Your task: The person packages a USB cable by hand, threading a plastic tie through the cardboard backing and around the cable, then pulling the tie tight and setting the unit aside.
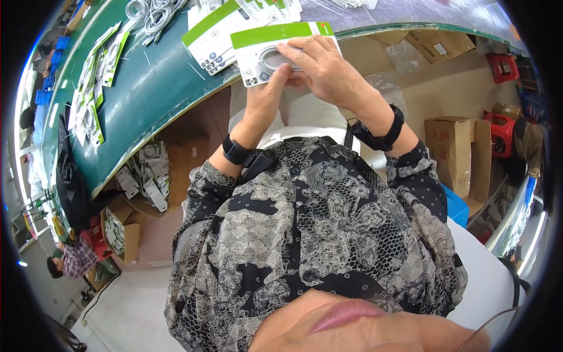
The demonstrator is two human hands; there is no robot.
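Note:
A white and green packaging card (249, 44) with a coiled grey-white cable (267, 58) at its front is held just over the table's near edge. My left hand (271, 97) grips the card's lower edge, thumb up against the front. Across the coil and the card's right side lie the bent fingers of my right hand (325, 67), closed on the card; its thumb is hidden. Behind it, more white and green cards (214, 38) lie overlapped on the table. Loose coiled cables (155, 16) sit farther back to the left.
The green-topped table (141, 88) curves across the front, with a pile of carded cables (97, 76) at left. Below it stand cartons of packed goods (123, 229). To the right are an open cardboard box (448, 146) and a red stool (503, 67). Another person (79, 258) is far left.

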